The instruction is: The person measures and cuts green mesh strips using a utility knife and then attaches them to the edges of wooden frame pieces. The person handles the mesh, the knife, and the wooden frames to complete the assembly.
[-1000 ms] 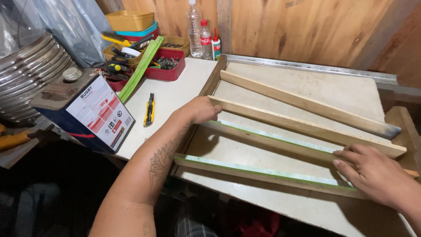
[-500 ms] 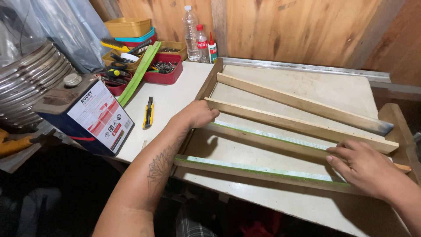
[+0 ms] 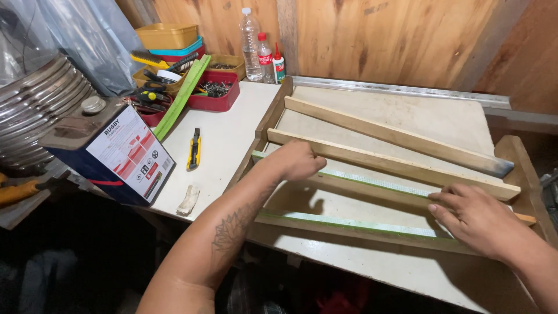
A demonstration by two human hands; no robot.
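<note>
Two hands down on one wooden frame [image 3: 270, 119], flat on the white table [image 3: 226, 134]. Both set to the same green-edged slat [image 3: 378, 185], third back from the far wall. Long axis running left to right and dipping toward the near right corner.

Left hand [image 3: 296, 160] planted on the slat's left part, just inside the frame's side rail. Knuckles up, fingers curled loosely under. Pressing or actually pinching the wood? Cannot tell from this angle.

Right hand [image 3: 476, 218] over at the far right end of that slat. Palm down, fingers [image 3: 444, 204] stretched long and close together, pointing left along the wood. Nothing gripped, only resting on it. Partly covering the end of the next green-edged slat [image 3: 349, 224] too.

So: slat stretched between the two hands, bare middle well apart from either, neither hand clearly nearer to it.

Off to the left and out of play: yellow utility knife [image 3: 195, 149], blue and white tin [image 3: 116, 154], red tray of screws [image 3: 215, 93], all well apart from the left hand.

Against half a second ago: left hand slid inward, off the rail joint and further along the slat. Right hand about where it was, fingers just as flat.
</note>
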